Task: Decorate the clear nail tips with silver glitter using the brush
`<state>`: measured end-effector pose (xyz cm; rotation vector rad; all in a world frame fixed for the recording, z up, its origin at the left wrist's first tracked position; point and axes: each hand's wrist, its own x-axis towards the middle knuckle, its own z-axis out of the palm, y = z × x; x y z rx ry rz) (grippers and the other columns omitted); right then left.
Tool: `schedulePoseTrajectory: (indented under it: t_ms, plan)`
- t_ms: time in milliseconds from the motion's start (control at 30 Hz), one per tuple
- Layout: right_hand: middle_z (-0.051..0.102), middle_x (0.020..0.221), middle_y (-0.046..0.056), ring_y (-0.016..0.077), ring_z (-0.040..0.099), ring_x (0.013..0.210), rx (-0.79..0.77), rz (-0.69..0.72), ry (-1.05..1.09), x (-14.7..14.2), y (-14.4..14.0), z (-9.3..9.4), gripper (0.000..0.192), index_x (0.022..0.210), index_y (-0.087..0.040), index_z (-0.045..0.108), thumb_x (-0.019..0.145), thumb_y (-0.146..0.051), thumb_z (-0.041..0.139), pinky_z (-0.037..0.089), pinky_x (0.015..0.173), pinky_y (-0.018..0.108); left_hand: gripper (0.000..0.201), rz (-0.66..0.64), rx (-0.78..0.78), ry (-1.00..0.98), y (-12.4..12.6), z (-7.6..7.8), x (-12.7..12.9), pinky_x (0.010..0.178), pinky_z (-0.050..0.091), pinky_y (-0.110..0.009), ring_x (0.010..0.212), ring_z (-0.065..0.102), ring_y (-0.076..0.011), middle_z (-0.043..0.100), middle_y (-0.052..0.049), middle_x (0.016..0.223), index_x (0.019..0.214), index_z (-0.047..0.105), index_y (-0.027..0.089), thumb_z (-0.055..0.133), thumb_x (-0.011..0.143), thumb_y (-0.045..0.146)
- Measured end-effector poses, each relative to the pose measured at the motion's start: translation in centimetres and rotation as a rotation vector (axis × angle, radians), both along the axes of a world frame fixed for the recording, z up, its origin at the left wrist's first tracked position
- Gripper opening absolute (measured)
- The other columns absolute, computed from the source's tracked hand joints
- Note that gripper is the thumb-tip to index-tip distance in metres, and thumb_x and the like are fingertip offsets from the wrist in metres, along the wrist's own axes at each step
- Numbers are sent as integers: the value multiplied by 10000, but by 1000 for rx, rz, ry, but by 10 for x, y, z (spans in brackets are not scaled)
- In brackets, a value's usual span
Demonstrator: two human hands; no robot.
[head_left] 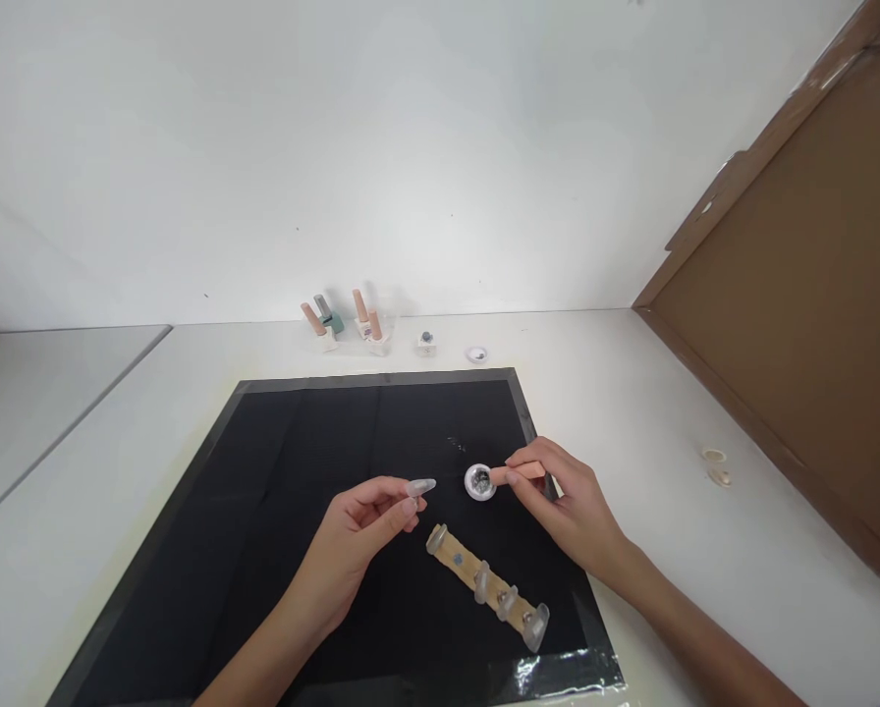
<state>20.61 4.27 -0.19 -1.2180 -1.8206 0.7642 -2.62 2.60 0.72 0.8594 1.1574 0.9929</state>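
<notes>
Nearby, wooden strip (484,581) of clear tips, black mat (278,511), bottles (348,322) behind

Just the one view here, a head-worn camera that looked forward and down from above the person's own arms. It sat fairly close over the flat black rectangular mat (278,511), with the left hand (358,535) and right hand (569,501) low in the middle. Beyond the hands it faced the plain white wall (381,147); right of the right hand stood a brown cardboard panel (815,324).
</notes>
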Motion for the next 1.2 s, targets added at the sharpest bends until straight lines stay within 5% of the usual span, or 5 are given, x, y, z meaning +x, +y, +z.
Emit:
schedulePoseTrajectory:
  t_ms: [267,533,867,1200]
  plan:
    - [686,765,14,169,561,716,-151,-139,140,3,3,4,155,807,-219,595,899,-321,523,417,606,271,155,-7,6,13,0,-2,0,681,446,-198,645,545,-96,693,1,724,752,728,186,773,679,315]
    - [655,693,3,147,527,630,-205,-121,261,5,4,9,175,829,-216,595,883,-376,546,419,567,258,134,-12,29,67,0,0,1,683,441,-221,659,537,-117,646,0,677,718,719,179,760,683,301]
    - [620,795,-4,100,601,672,-363,297,657,6,-9,6,125,951,-262,613,888,-361,572,506,664,221,57,-105,321,91,-7,-3,3,587,419,-196,645,513,-107,597,-3,708,722,719,197,686,766,181]
    - [519,773,-17,91,525,650,-490,345,650,2,-16,9,153,900,-231,582,807,-297,683,456,601,202,136,-190,483,70,-14,-3,6,615,470,-230,678,577,-130,616,-23,754,781,735,216,688,745,93]
